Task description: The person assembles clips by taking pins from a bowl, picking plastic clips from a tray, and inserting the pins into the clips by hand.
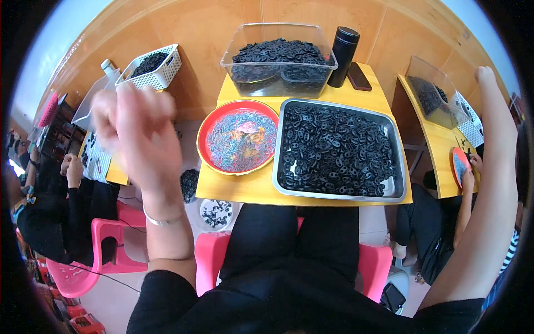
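Observation:
Raised in front of me on the left, my left hand (136, 114) is blurred and looks curled into a fist. Whatever it may hold is hidden. My right hand (485, 75) is lifted high at the right rim, bent at the wrist, its fingers mostly hidden. Neither hand touches the yellow table (239, 188). A metal tray (340, 195) on it is full of small black oval pieces with holes (339, 147). To its left stands a round red dish (207, 153) with a yellow rim, holding many thin, silvery pieces (228, 147).
Behind them stand a clear bin (278, 89) of black pieces, a black flask (343, 55) and a dark phone (359, 77). Below are a white tub (216, 214) and my pink chair (374, 267). People work at both sides; one person's hand (469, 178) holds a red dish (459, 164).

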The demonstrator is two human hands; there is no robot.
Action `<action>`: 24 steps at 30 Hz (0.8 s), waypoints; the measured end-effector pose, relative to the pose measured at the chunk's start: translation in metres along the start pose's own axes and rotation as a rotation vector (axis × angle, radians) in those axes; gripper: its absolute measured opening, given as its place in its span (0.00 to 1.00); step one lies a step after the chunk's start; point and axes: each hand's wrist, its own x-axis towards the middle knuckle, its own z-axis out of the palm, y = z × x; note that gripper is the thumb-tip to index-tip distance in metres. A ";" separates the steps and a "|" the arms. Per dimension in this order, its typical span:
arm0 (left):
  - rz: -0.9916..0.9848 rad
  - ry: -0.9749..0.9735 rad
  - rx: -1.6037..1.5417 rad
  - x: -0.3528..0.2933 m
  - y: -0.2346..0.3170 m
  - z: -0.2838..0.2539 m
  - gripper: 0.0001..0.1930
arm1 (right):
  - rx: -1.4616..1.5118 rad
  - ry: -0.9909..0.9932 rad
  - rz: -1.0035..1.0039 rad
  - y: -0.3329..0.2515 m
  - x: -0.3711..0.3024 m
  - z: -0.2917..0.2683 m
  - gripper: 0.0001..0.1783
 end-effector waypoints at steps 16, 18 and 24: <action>0.117 -0.472 0.269 -0.044 0.067 0.015 0.10 | 1.835 0.201 -0.038 -0.170 -0.066 0.161 0.20; 0.133 -0.502 0.258 -0.045 0.066 0.021 0.10 | 1.749 0.044 -0.024 -0.180 -0.089 0.186 0.17; 0.126 -0.532 0.395 -0.048 0.077 0.030 0.11 | 1.580 -0.066 0.172 -0.254 -0.194 0.329 0.07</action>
